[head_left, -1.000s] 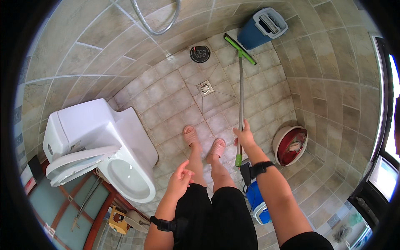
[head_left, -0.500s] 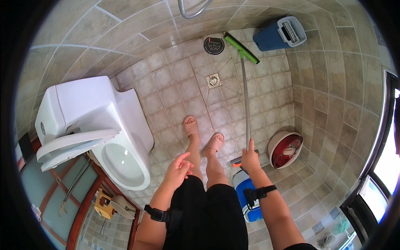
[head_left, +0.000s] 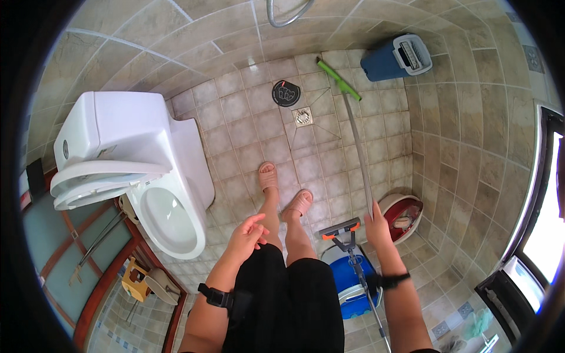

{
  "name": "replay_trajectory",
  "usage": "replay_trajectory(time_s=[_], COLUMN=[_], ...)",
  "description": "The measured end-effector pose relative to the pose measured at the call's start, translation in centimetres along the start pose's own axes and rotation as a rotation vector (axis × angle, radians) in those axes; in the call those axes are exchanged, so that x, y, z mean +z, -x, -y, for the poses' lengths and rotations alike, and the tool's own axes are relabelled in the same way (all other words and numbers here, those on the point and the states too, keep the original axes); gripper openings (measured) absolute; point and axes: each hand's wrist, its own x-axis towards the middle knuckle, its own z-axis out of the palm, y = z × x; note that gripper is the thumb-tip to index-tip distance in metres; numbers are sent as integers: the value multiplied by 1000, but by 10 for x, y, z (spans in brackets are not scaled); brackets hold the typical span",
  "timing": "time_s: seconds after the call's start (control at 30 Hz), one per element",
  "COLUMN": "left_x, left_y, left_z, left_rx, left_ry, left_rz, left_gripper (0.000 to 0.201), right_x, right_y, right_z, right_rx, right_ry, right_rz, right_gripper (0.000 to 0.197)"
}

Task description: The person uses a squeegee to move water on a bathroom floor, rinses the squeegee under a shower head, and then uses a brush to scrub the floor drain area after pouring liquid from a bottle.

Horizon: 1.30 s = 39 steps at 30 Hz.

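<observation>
My right hand (head_left: 377, 227) is wrapped round the long grey handle of a floor squeegee (head_left: 360, 136). Its green head (head_left: 339, 78) lies slantwise on the tiles near the far wall. My left hand (head_left: 247, 236) is in front of my left thigh, fingers loosely bent and apart, with nothing in it. Left of the squeegee head, a round black disc (head_left: 286, 93) with pale markings and a red mark lies on the floor. Just nearer is a square floor drain (head_left: 303, 116).
A white toilet (head_left: 200, 170) with raised lid stands left. A blue bin (head_left: 385, 61) is at the far right. Near my right forearm stand a blue mop bucket (head_left: 347, 273) with a sponge mop (head_left: 342, 228), and a basin (head_left: 412, 206) with red inside. A metal hose (head_left: 288, 22) hangs at the far wall.
My right hand has moved right with the handle, and the squeegee head has come slightly nearer. The black disc now lies farther left and closer to the drain. More of the mop bucket shows.
</observation>
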Motion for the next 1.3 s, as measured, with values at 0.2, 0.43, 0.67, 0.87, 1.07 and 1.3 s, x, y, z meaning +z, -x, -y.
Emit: replay_trajectory(time_s=[0.2, 0.43, 0.67, 0.87, 1.07, 1.3], left_x=[16, 20, 21, 26, 10, 12], left_y=[7, 18, -1, 5, -2, -5], left_z=[19, 24, 36, 25, 15, 6], left_rx=[10, 43, 15, -5, -19, 0], left_ry=[24, 36, 28, 6, 48, 95], left_rz=[-24, -33, -21, -17, -32, -30], left_gripper=[36, 35, 35, 33, 33, 34], right_x=[68, 28, -17, -18, -47, -11], right_y=[-22, 7, -83, -58, -58, -50], right_z=[94, 10, 63, 56, 88, 85], right_rx=[202, 62, -137, -7, -47, 52], right_ry=[231, 454, 541, 627, 668, 671], right_rz=[248, 247, 43, 238, 219, 328], right_gripper=[78, 63, 55, 59, 59, 61])
